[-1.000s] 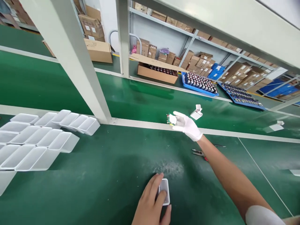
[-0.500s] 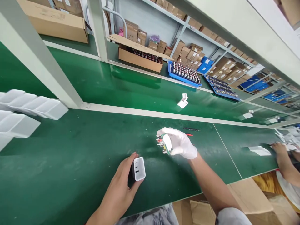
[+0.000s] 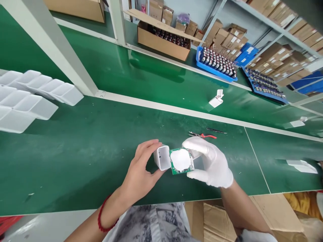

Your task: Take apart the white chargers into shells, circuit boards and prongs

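Bare fingers and thumb of my left hand point(image 3: 141, 171) grip a white plastic housing point(image 3: 163, 158) from both sides. Its open end faces right and shows slots inside. My right hand point(image 3: 212, 161), in a white glove, pinches a green circuit board point(image 3: 182, 161) by its edges. A white pad covers most of the board's face. The board's left edge is right at the housing's mouth; whether it has entered cannot be made out. Behind my right hand lie red-handled pliers point(image 3: 203, 135) and a dark thin tool point(image 3: 216, 130).
White housings point(image 3: 37, 107) stand in rows at the left by a post point(image 3: 50, 47). A white piece point(image 3: 216, 98) lies beyond the rail. Further back are an open carton point(image 3: 164, 40), a blue tray of parts point(image 3: 217, 64) and another tray point(image 3: 264, 85).
My hands have come together, bringing the board up to the housing's mouth. The board has turned so its white pad faces me. The camera view has tilted down.
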Action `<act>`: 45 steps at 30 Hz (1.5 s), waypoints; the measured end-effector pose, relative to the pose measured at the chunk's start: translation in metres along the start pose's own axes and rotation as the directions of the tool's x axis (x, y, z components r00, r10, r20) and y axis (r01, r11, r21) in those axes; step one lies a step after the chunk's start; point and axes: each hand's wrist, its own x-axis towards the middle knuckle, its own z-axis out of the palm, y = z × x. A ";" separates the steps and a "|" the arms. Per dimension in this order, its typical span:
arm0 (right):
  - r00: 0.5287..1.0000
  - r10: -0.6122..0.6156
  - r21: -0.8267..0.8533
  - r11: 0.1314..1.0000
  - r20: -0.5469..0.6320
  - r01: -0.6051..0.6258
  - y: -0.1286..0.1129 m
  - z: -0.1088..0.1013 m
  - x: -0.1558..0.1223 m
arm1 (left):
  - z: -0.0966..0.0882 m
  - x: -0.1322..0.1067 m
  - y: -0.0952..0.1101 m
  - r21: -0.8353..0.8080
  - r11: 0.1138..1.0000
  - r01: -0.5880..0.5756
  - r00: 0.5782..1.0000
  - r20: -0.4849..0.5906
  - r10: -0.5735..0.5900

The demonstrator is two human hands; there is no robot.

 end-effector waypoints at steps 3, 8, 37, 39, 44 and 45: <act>0.996 -0.090 -0.216 0.972 0.008 0.089 -0.015 0.006 0.003 | 0.003 0.000 0.000 -0.015 0.999 -0.042 0.999 0.011 0.042; 0.992 -0.124 -0.347 0.931 -0.012 0.112 -0.024 0.010 0.003 | 0.006 0.002 0.000 -0.068 0.993 0.101 0.994 0.045 -0.098; 0.983 -0.030 -0.101 0.995 -0.179 0.012 -0.024 0.032 -0.002 | -0.016 -0.010 -0.003 -0.186 0.970 0.156 0.969 0.220 -0.113; 0.984 -0.104 -0.214 0.974 -0.147 0.071 -0.024 0.034 0.001 | -0.019 -0.011 -0.005 -0.175 0.979 0.108 0.967 0.248 -0.062; 0.972 -0.215 -0.390 0.906 -0.092 0.164 -0.028 0.038 0.006 | -0.018 -0.008 -0.012 -0.247 0.968 0.046 0.979 0.203 0.005; 0.972 -0.220 -0.413 0.895 -0.080 0.168 -0.030 0.038 0.007 | -0.017 -0.008 -0.013 -0.256 0.966 0.046 0.980 0.198 0.006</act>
